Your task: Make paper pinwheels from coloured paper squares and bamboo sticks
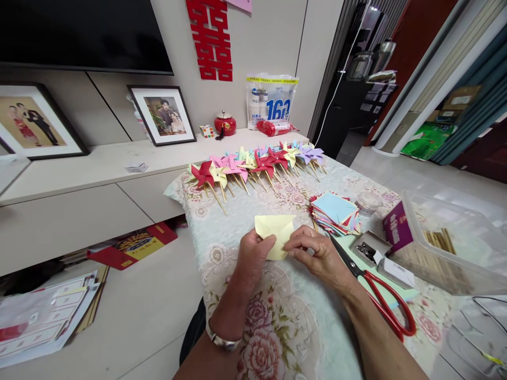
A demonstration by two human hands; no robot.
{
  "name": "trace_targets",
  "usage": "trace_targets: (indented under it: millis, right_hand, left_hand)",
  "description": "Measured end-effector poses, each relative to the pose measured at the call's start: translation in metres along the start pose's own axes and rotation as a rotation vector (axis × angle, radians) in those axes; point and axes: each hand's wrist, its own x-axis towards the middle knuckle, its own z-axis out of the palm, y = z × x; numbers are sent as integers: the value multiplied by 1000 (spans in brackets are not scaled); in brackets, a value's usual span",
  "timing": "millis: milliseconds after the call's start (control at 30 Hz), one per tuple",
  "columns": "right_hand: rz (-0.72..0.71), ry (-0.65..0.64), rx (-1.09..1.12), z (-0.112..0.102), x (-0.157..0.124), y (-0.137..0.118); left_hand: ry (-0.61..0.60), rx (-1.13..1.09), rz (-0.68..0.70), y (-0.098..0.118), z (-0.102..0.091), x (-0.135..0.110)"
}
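Observation:
A pale yellow square of paper [274, 224] is held up over the flowered tablecloth [263, 348]. My left hand [253, 253] pinches its lower left side, thumb across the front. At the right edge, the fingers of my right hand [315, 253] are closed on the same sheet; whether they also hold something small is hidden. To the right of my right hand lie scissors with red handles [386, 303]. Beyond them sits a small open box of metal pins [370, 248]. A stack of coloured paper squares [335, 208] rests past my right hand.
Several finished paper pinwheels on sticks [263, 161] lie along the table's far side. A clear plastic bin [455, 243] with wooden sticks stands at the right, near a round clear container [368, 202]. A white cabinet [103, 174] with framed photos borders the table's far left.

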Motion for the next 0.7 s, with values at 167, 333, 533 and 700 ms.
trace_targets:
  millis: [167,333,533,700]
  right_hand:
    - [82,-18,19,1,2,-6]
    - [237,-7,35,4,3,-12]
    - [390,29,47,10,3,-8]
    - [460,78,53,14,3,-6]
  left_hand:
    - [-38,36,-6,0,0,1]
    - [-22,123,-9,1,1,0]
    - [-48,99,-25,6,5,-2]
    - [-67,59,-31,7,6,-4]
